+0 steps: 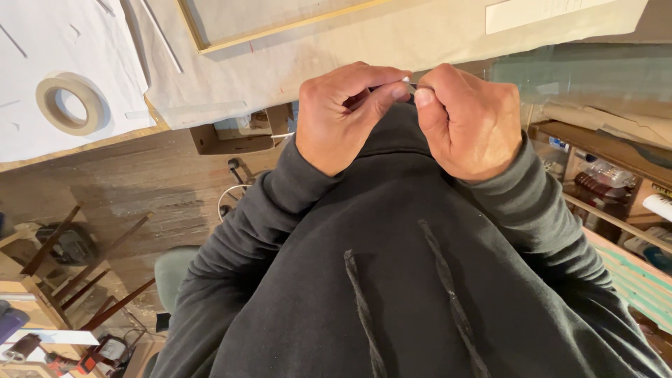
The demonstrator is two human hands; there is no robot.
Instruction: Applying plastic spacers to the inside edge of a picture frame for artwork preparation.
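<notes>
at the chest, both hands [413,119] pinch together.

Hands [406,119] hemmed by table edge [231,115] ahead; open floor [154,189] left; shelves [602,175] right.

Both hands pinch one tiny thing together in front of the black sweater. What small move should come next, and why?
Probably keep the pinch and bring the hands nearer the eyes. The left hand and right hand meet at the fingertips over a small thin object, mostly hidden, so what it is cannot be told. It hangs over the black sweater and the wooden floor, where it could get lost.
</notes>
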